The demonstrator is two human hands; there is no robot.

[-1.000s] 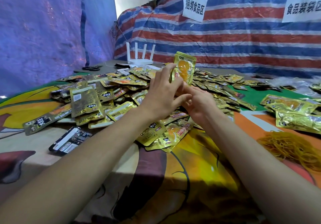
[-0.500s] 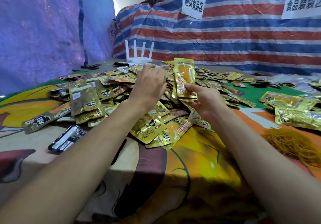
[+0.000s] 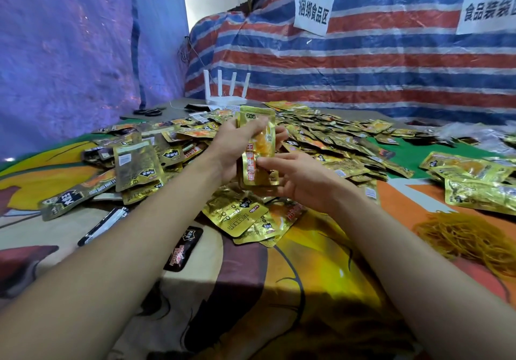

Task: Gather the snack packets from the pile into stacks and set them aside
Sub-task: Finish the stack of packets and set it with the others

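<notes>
The left hand (image 3: 231, 147) and the right hand (image 3: 301, 183) both hold one small stack of gold snack packets (image 3: 259, 161), upright, a little above the near side of the pile (image 3: 335, 142). The left hand grips the upper half of the stack from the left, fingers curled round it. The right hand pinches the lower half, with the thumb pressed on the front packet and the fingers behind. The pile covers the middle of the table (image 3: 307, 290) and reaches toward its far edge. At the right edge lie more gold packets (image 3: 474, 183), apart from the pile, and near them a heap of yellow rubber bands (image 3: 472, 237). A white router (image 3: 225, 91) stands at the far edge.
</notes>
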